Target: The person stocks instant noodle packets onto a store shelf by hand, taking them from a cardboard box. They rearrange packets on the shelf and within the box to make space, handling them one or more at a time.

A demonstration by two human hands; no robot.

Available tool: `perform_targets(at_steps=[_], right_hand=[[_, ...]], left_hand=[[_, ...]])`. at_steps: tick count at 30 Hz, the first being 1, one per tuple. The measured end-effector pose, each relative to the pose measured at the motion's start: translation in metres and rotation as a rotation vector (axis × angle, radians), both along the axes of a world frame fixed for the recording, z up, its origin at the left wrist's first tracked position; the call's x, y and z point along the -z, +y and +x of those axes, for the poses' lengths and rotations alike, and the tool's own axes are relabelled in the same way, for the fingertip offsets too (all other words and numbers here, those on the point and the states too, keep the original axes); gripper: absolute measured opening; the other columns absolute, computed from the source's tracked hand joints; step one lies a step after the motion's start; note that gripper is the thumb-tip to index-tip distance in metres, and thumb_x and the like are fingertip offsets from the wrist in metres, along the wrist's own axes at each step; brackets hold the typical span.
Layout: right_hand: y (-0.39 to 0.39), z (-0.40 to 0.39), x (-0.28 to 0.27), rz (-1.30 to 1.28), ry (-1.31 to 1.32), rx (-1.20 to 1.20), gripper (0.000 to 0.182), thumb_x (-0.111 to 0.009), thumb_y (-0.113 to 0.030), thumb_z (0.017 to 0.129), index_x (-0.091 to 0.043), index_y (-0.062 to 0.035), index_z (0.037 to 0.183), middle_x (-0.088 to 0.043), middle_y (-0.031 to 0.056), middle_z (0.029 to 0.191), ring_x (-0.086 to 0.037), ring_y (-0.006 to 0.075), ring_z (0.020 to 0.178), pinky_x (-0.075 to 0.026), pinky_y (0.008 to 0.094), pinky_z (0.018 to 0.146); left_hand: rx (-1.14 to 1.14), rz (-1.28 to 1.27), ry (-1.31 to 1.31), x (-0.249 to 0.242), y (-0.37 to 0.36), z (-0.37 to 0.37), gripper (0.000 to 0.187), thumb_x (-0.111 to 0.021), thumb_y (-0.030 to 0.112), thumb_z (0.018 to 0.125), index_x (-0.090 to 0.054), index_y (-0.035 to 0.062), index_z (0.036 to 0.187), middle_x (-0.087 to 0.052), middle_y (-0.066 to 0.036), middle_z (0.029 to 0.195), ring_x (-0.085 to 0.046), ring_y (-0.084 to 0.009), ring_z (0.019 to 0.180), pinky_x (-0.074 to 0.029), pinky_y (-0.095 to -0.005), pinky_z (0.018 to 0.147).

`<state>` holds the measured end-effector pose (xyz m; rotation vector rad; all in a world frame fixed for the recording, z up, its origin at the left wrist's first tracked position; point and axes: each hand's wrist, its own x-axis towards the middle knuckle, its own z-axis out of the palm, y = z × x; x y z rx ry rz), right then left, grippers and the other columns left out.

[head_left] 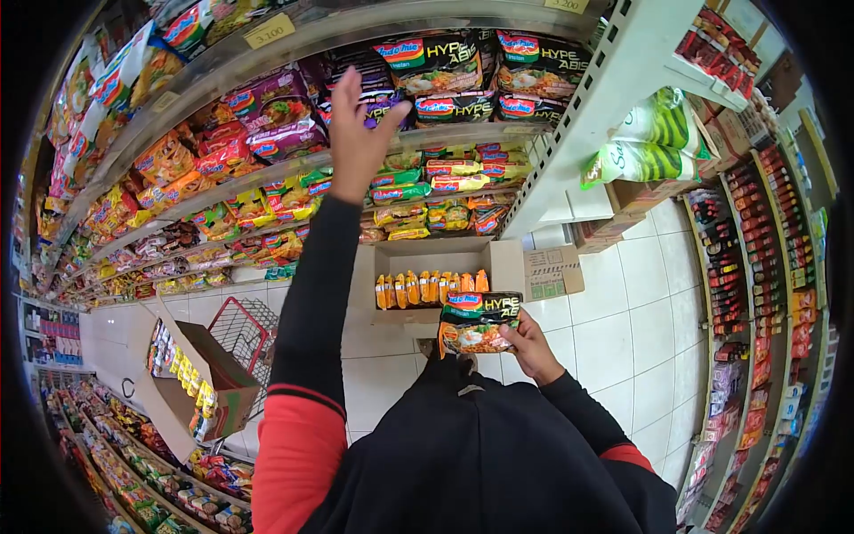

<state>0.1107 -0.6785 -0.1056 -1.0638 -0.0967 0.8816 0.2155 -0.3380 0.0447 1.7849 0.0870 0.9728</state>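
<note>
My right hand (534,349) grips a black packet of instant noodles (471,322), marked "Hype Abis", by its right edge in front of my body. Raised to the upper shelf, my left hand (358,133) has its fingers apart and holds nothing. Purple noodle packets (280,111) lie to its left, and stacked black noodle packets (440,64) stand to its right. Below, behind the held packet, an open cardboard box (391,258) contains a row of orange packets (427,288).
Colourful noodle packets (445,173) fill the lower shelves. A white shelf upright (583,116) rises at right, with large green-and-white bags (645,160) beyond it. At left, another open box (173,414) rests by a red cart (240,329). Bottle shelves (747,240) line the far right.
</note>
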Motion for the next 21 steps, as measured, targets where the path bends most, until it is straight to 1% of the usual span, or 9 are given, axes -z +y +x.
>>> perform_targets(at_steps=[4,6,9,11,14,15,16,19,21], right_hand=[[0.01,0.029,-0.009,0.047,-0.037,0.044,0.043,-0.057,-0.006,0.089,-0.041,-0.0023,0.128,-0.058,0.0053,0.115,-0.055,0.0105,0.103,-0.045,0.0275,0.089],[0.014,0.046,-0.018,0.058,-0.038,0.059,0.043,-0.058,-0.007,0.088,-0.041,-0.002,0.128,-0.058,0.0056,0.115,-0.055,0.0109,0.103,-0.044,0.0277,0.091],[0.022,0.071,-0.028,0.088,-0.132,0.104,0.044,-0.059,-0.009,0.088,-0.041,-0.0024,0.128,-0.056,0.0058,0.117,-0.052,0.0117,0.107,-0.041,0.0283,0.093],[0.029,0.085,-0.041,0.093,-0.166,0.131,0.044,-0.06,-0.009,0.087,-0.041,-0.0024,0.127,-0.056,0.0054,0.117,-0.052,0.0119,0.107,-0.041,0.028,0.093],[0.043,0.106,-0.052,0.079,-0.241,0.158,0.045,-0.06,-0.01,0.087,-0.041,-0.0022,0.127,-0.056,0.0054,0.116,-0.052,0.0117,0.106,-0.041,0.0281,0.094],[0.047,0.114,-0.056,0.06,-0.283,0.158,0.047,-0.061,-0.01,0.086,-0.041,-0.002,0.127,-0.056,0.0055,0.116,-0.052,0.0115,0.106,-0.041,0.0281,0.093],[0.052,0.123,-0.062,0.06,-0.287,0.155,0.047,-0.061,-0.01,0.086,-0.041,-0.002,0.127,-0.056,0.0055,0.116,-0.052,0.0115,0.106,-0.041,0.0281,0.093],[0.076,0.152,-0.093,0.018,-0.623,0.098,0.05,-0.063,-0.01,0.085,-0.04,0.0004,0.127,-0.055,0.0057,0.116,-0.051,0.012,0.106,-0.041,0.0275,0.093],[0.093,0.167,-0.111,-0.016,-0.732,0.098,0.049,-0.062,-0.005,0.082,-0.043,0.0016,0.126,-0.054,0.009,0.118,-0.049,0.0154,0.111,-0.039,0.0305,0.096]], left_hand=[[-0.018,0.275,0.144,-0.017,0.013,0.063,0.104,-0.082,0.034,0.065,-0.018,-0.0098,0.135,-0.036,-0.028,0.133,-0.038,-0.03,0.126,-0.031,-0.0374,0.105],[-0.094,0.329,0.124,-0.016,0.004,0.083,0.095,-0.081,0.033,0.068,-0.024,-0.0136,0.128,-0.05,-0.028,0.118,-0.055,-0.0281,0.101,-0.044,-0.0345,0.087],[-0.101,0.381,0.058,-0.032,-0.01,0.096,0.082,-0.078,0.033,0.072,-0.031,-0.0116,0.122,-0.058,-0.028,0.102,-0.059,-0.0305,0.082,-0.047,-0.036,0.074],[-0.112,0.303,0.614,-0.06,-0.019,0.091,0.071,-0.075,0.035,0.074,-0.037,-0.0078,0.116,-0.06,-0.028,0.091,-0.06,-0.0389,0.077,-0.048,-0.0404,0.07],[-0.129,0.326,0.414,-0.042,-0.019,0.102,0.071,-0.074,0.037,0.075,-0.035,-0.0054,0.117,-0.06,-0.029,0.085,-0.059,-0.0463,0.078,-0.048,-0.0446,0.068],[-0.243,0.414,0.215,-0.029,-0.023,0.104,0.075,-0.074,0.036,0.075,-0.031,-0.0053,0.12,-0.059,-0.032,0.089,-0.057,-0.0496,0.084,-0.048,-0.0466,0.068],[-0.217,0.385,0.284,-0.03,-0.027,0.099,0.082,-0.074,0.036,0.075,-0.025,-0.006,0.125,-0.056,-0.033,0.101,-0.056,-0.0493,0.089,-0.048,-0.0451,0.071],[-0.235,0.436,0.06,-0.014,-0.021,0.097,0.086,-0.074,0.033,0.076,-0.02,-0.0066,0.13,-0.049,-0.031,0.116,-0.057,-0.0427,0.099,-0.047,-0.0405,0.078],[-0.044,0.229,-0.013,-0.012,-0.017,0.092,0.083,-0.071,0.026,0.08,-0.017,-0.0068,0.134,-0.042,-0.025,0.127,-0.048,-0.0312,0.114,-0.04,-0.0351,0.092]])
